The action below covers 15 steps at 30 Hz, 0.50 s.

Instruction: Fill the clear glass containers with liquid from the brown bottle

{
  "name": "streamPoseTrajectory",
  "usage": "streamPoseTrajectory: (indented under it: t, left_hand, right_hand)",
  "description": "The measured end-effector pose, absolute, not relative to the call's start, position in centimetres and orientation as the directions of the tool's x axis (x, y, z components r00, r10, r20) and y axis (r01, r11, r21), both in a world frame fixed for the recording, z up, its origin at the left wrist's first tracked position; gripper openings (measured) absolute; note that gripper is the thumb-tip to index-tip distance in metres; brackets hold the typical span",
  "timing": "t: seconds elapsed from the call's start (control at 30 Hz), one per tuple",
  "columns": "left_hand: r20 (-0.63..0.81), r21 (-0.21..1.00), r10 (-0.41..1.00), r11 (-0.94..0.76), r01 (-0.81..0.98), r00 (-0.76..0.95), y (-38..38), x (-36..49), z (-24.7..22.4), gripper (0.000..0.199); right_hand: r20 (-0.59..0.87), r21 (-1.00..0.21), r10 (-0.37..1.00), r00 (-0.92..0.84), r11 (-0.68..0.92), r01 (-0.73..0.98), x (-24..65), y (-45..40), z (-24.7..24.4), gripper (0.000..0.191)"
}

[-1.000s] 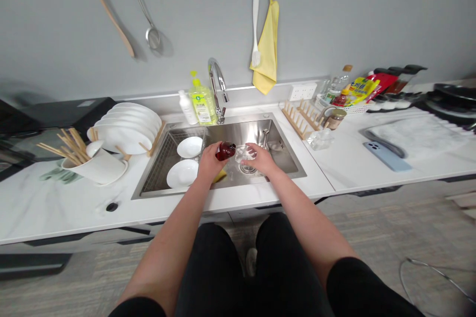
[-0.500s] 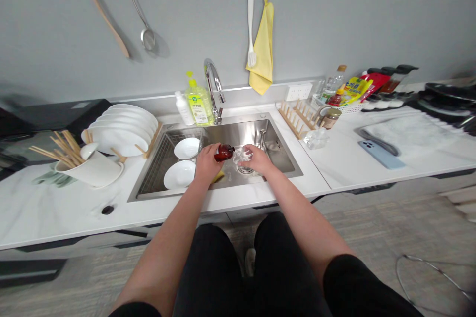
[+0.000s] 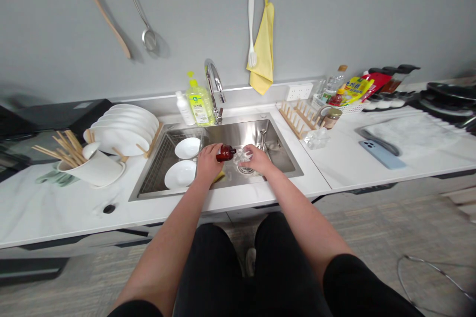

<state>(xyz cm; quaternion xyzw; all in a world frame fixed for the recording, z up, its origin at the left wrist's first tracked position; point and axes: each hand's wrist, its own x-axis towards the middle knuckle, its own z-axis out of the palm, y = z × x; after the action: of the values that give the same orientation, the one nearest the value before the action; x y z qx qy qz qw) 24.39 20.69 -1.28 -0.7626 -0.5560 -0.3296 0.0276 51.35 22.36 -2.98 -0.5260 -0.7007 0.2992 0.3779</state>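
Observation:
Over the steel sink, my left hand is closed round a dark red-brown bottle. The bottle lies nearly on its side, its narrow neck pointing right. My right hand grips a clear glass just past the bottle's mouth, above the drain. I cannot tell whether liquid runs between them. Two white bowls sit in the left part of the sink, beside my left hand. Something yellow shows partly under my left wrist.
A chrome faucet stands behind the sink, with a green soap bottle beside it. White plates and a chopstick holder are on the left. At right are a wooden rack, a glass cup, a jar and a phone.
The view has shifted very slightly. Both hands keep their holds on the bottle and the glass, in almost the same place.

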Motion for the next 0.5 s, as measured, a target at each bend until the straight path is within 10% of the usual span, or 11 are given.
streamPoseTrajectory:
  t: [0.5]
  left_hand:
    - [0.535, 0.294, 0.828, -0.368, 0.882, 0.167, 20.03, 24.7, -0.79, 0.071]
  right_hand:
    - [0.199, -0.789, 0.963, -0.183, 0.268, 0.553, 51.35, 22.57, -3.36, 0.073]
